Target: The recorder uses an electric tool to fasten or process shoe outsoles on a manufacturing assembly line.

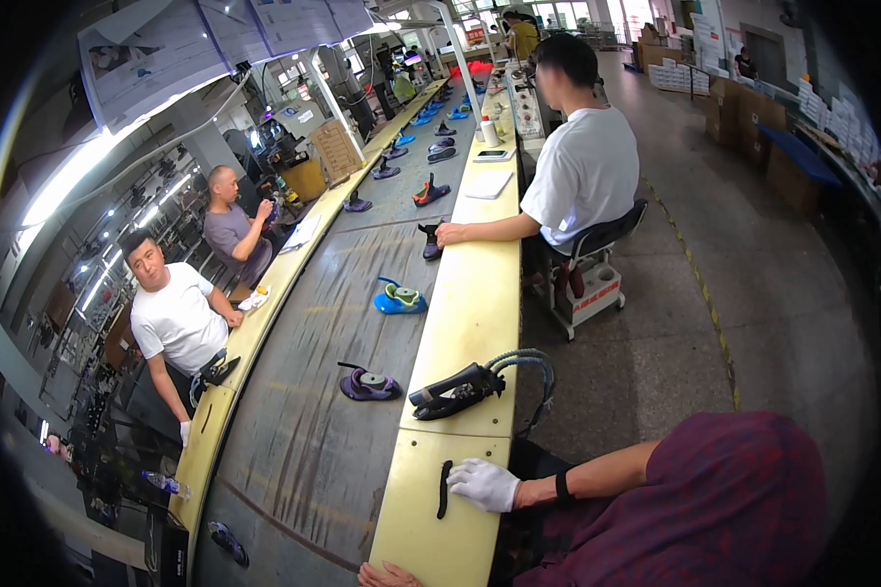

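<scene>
Plaid sleeve cloth (739,489) is seen closest, and from it a bare forearm is stretched to the gloved right hand (486,485). Its fingers are held loosely together and bent over the yellow bench (460,553), their tips brought to the side of a narrow black strip (443,496); whether the strip is pinched or only touched cannot be told. The left hand (390,576) is cut by the lower edge; its fingers seem to be laid on the bench, but their spread cannot be judged.

A sure pick-up would probably be had if the strip were pinched near its middle, with thumb and forefinger set across its width, since so thin a piece could be bent or twisted if taken by one end.

The strip is laid flat, slightly curved, its long axis roughly along the bench. One end is pointed toward the black hosed device (457,393), the other toward the left hand.
</scene>
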Tool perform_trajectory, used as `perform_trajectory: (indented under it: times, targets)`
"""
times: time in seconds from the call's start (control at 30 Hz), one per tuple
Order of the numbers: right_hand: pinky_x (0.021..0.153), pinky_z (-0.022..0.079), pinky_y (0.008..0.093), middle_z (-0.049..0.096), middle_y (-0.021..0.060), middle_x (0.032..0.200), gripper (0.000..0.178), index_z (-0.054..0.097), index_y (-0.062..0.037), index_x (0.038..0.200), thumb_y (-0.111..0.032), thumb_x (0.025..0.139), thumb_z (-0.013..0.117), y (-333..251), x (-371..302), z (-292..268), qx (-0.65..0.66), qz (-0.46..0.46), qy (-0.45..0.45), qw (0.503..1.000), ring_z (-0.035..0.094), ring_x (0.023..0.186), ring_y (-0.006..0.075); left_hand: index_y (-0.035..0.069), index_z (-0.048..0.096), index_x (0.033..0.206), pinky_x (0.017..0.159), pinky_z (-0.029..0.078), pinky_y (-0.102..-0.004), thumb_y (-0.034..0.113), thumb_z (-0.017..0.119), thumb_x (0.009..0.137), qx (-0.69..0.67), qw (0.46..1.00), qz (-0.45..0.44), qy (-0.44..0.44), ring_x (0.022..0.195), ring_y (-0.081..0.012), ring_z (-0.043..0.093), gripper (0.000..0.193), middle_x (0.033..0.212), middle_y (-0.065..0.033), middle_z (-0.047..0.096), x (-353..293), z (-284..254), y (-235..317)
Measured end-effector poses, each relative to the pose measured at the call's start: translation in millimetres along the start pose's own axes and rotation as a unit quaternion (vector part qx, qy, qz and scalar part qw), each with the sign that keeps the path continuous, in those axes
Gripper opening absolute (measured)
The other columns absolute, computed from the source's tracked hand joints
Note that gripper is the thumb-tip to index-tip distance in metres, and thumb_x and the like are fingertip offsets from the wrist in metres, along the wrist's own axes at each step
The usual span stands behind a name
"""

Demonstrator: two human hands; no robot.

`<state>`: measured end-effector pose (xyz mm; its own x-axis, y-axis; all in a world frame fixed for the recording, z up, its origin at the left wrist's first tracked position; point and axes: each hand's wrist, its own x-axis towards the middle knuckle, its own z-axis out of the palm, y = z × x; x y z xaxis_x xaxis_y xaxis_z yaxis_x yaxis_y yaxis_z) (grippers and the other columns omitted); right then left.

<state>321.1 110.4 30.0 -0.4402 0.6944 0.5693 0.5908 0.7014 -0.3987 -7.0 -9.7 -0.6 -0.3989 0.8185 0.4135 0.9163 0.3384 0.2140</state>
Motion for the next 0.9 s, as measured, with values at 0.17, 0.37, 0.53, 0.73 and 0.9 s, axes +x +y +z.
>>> perform_trajectory:
  times: [0.17,0.37,0.53,0.73,0.9]
  targets:
    - [0.108,0.049,0.0440,0.070,0.0081,0.120,0.016,0.071,-0.0088,0.103,-0.013,0.088,0.067,0.2,0.2,-0.3,0.001,0.002,0.005,1.000,0.064,0.123,0.0287,-0.004,0.057,0.144,0.126,0.026,-0.0613,0.038,0.055,0.106,0.003,1.000,-0.003,-0.006,0.140,-0.0443,0.051,0.057,0.142,-0.0270,0.061,0.2,-1.2,1.2]
    - [0.109,0.049,0.0441,0.070,0.0079,0.120,0.016,0.071,-0.0089,0.103,-0.013,0.088,0.067,-0.4,0.2,-0.3,0.003,0.002,0.008,1.000,0.064,0.123,0.0285,-0.004,0.056,0.145,0.126,0.026,-0.0607,0.039,0.055,0.106,-0.008,1.000,-0.002,0.002,0.140,-0.0446,0.051,0.058,0.142,-0.0274,0.061,-0.7,0.6,-0.9]
    - [0.109,0.049,0.0439,0.070,0.0076,0.119,0.016,0.071,-0.0090,0.103,-0.013,0.088,0.067,-0.5,0.5,-1.7,0.008,0.002,0.009,1.000,0.064,0.123,0.0281,-0.005,0.056,0.145,0.126,0.026,-0.0605,0.040,0.055,0.106,-0.015,1.000,-0.010,-0.004,0.140,-0.0442,0.050,0.059,0.143,-0.0278,0.060,0.0,-1.9,2.2]
    - [0.109,0.049,0.0440,0.070,0.0072,0.119,0.015,0.071,-0.0093,0.102,-0.013,0.088,0.067,-0.5,0.5,-1.2,-0.001,0.000,0.006,1.000,0.064,0.123,0.0279,-0.005,0.056,0.145,0.126,0.023,-0.0604,0.039,0.055,0.106,-0.007,1.000,-0.011,-0.009,0.141,-0.0443,0.050,0.059,0.143,-0.0279,0.060,-0.6,-1.8,2.2]
    - [0.109,0.049,0.0440,0.070,0.0075,0.119,0.016,0.071,-0.0091,0.102,-0.013,0.087,0.067,-0.6,0.5,-1.8,0.000,-0.002,0.010,1.000,0.065,0.123,0.0283,-0.004,0.056,0.145,0.126,0.024,-0.0610,0.039,0.054,0.107,0.006,1.000,-0.014,-0.019,0.141,-0.0430,0.050,0.058,0.143,-0.0271,0.060,-0.2,-3.8,3.9]
